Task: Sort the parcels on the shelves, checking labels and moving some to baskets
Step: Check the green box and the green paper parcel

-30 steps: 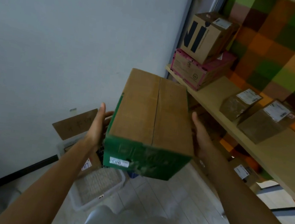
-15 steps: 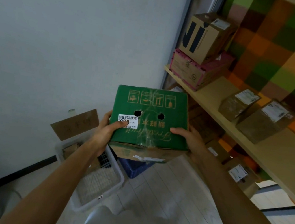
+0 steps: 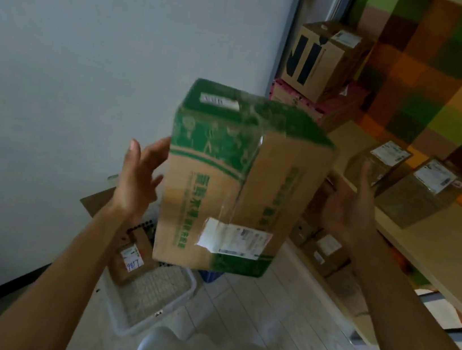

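Note:
A green and brown cardboard parcel stands on end in the air between my hands, tilted, with a white shipping label low on the face turned to me. My left hand has straight, spread fingers, and its fingertips touch the parcel's left side. To the right of the parcel, my right hand is open with the palm facing it; I cannot tell whether it touches. Below stand a white basket and a blue basket, the blue one mostly hidden by the parcel.
A labelled brown parcel lies in the white basket. The wooden shelf at right carries two brown labelled parcels, and a brown box stacked on a pink one. More parcels sit on a lower level.
The parcel has been turned from showing its green side to standing on end with the labelled brown face toward me. Both hands have let go of their grip and opened.

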Demonstrator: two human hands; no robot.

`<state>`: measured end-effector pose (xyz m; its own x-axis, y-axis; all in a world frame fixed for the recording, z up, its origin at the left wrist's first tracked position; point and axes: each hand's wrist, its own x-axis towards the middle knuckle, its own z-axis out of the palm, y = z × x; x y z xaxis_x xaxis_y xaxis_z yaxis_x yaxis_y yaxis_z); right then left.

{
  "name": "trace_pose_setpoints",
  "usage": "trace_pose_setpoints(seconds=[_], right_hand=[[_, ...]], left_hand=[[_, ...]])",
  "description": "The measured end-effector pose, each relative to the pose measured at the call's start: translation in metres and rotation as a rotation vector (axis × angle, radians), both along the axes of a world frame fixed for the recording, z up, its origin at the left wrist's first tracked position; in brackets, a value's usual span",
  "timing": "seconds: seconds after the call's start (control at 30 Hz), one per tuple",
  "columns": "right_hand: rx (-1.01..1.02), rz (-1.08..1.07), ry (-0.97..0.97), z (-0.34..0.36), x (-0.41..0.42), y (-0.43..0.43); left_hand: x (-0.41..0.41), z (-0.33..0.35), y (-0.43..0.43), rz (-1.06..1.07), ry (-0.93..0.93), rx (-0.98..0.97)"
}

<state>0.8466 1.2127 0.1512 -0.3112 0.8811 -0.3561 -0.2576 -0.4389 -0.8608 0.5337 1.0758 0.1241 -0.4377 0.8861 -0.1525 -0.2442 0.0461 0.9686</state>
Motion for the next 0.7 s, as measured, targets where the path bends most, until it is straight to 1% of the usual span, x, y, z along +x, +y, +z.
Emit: trace_pose_setpoints(seconds=[0.07,0.1,0.23,0.33,0.4,0.5,0.6,0.63,0.7], right_hand=[[0.073,0.093,-0.135,-0.010,-0.013,-0.016],[0.083,0.132,-0.161,-0.013,-0.022,-0.024],[0.074,0.128,-0.178,-0.021,-0.042,-0.041],[0.093,0.133,-0.090,-0.021,-0.038,-0.033],[0.077,0.096,-0.078,-0.021,-0.042,-0.032],[0.063,0.135,-0.152,-0.025,-0.045,-0.033],[0.065,0.225,-0.255,-0.030,-0.042,-0.036],[0.074,0.220,-0.280,-0.034,-0.041,-0.035],[0.062,0.188,-0.285,-0.039,-0.041,-0.036]], left_hand=[[0.009,-0.004,-0.006,-0.023,-0.002,-0.052],[0.017,-0.003,-0.006,-0.034,-0.005,-0.099],[0.026,-0.020,-0.016,-0.086,-0.094,-0.202],[0.023,-0.017,-0.017,-0.073,-0.104,-0.145],[0.027,-0.015,-0.014,-0.039,-0.072,-0.120],[0.032,-0.009,-0.009,-0.015,-0.095,-0.114],[0.033,-0.004,-0.011,-0.118,-0.107,-0.051],[0.032,-0.004,-0.010,-0.174,-0.072,-0.047],[0.029,-0.008,-0.006,-0.200,0.022,-0.087]])
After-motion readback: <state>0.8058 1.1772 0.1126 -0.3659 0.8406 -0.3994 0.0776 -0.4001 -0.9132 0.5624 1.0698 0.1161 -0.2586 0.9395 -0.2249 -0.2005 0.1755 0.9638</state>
